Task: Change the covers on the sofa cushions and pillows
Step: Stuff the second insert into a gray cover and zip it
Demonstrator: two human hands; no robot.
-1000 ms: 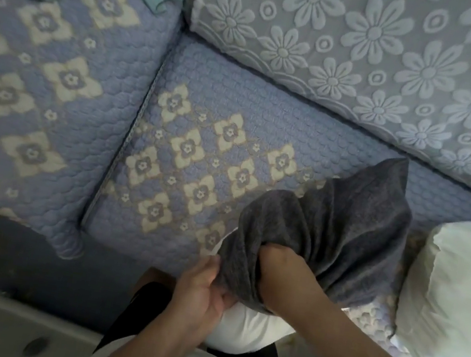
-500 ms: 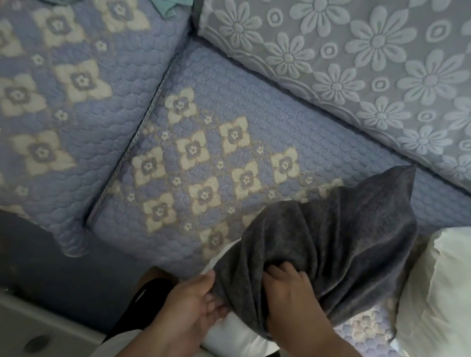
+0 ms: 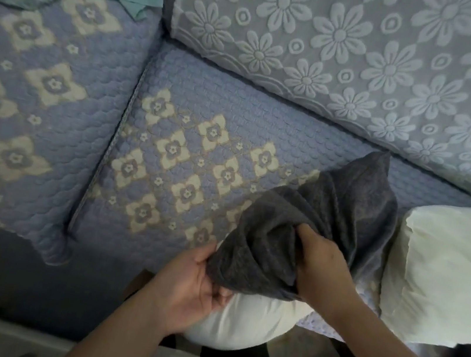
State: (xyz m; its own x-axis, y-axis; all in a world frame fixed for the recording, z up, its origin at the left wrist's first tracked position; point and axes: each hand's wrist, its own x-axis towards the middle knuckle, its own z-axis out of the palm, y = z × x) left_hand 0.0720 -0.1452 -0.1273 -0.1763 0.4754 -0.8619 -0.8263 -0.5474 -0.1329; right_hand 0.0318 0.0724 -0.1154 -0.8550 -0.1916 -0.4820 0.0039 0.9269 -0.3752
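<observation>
Grey cover [image 3: 322, 223] lying half over the white pillow [image 3: 239, 324] on the sofa seat [image 3: 238, 111], long axis running away from the person; left hand [image 3: 195, 289] pinches its near hem, right hand [image 3: 321, 269] fingers bunch its middle (apparently mid-pull).

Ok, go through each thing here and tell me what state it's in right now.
Grey cover: bunched, partly over the white pillow.
White pillow: near end bare.
Left hand: pinching the cover's edge.
Right hand: gripping bunched cover.
Second pillow: uncovered, lying on the sofa.
</observation>
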